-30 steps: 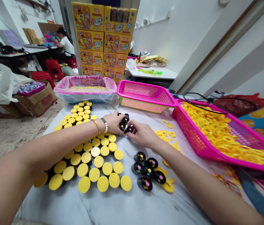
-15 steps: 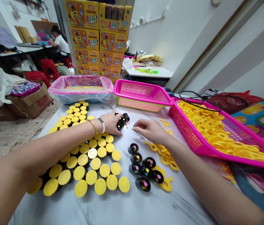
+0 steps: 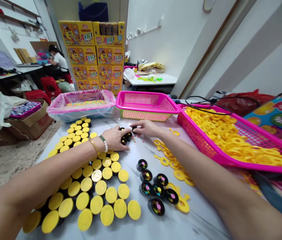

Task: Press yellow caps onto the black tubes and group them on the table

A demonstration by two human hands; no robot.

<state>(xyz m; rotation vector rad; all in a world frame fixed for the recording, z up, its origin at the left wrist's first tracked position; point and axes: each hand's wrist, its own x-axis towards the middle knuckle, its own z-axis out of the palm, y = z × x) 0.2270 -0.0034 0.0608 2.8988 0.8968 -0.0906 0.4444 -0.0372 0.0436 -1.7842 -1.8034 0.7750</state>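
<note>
My left hand (image 3: 115, 139), with bracelets at its wrist, curls round several small black cups (image 3: 123, 141) at the far middle of the table. Just to their right, the fingertips of my right hand (image 3: 144, 127) pinch another black cup (image 3: 134, 129). A few tiny coloured beads (image 3: 134, 136) lie loose below it. Nearer to me, between my forearms, stands a group of open black cups (image 3: 158, 190) with coloured beads inside. Under and beside my left forearm are many black cups with yellow lids (image 3: 96, 204). Yellow ring-shaped pieces (image 3: 179, 174) lie by my right forearm.
A plastic-lined basket of coloured beads (image 3: 80, 113) and a pink basket (image 3: 148, 115) stand along the back edge. At right, a pink basket (image 3: 198, 146) holds yellow rings, with a black cable (image 3: 206, 100) across its rim. Yellow boxes (image 3: 83, 55) are stacked behind; a person (image 3: 60, 61) sits far left.
My right hand has moved left and away from me to a black cup beside my left hand. The head view has tilted up slightly. My left hand stays at the cups.
</note>
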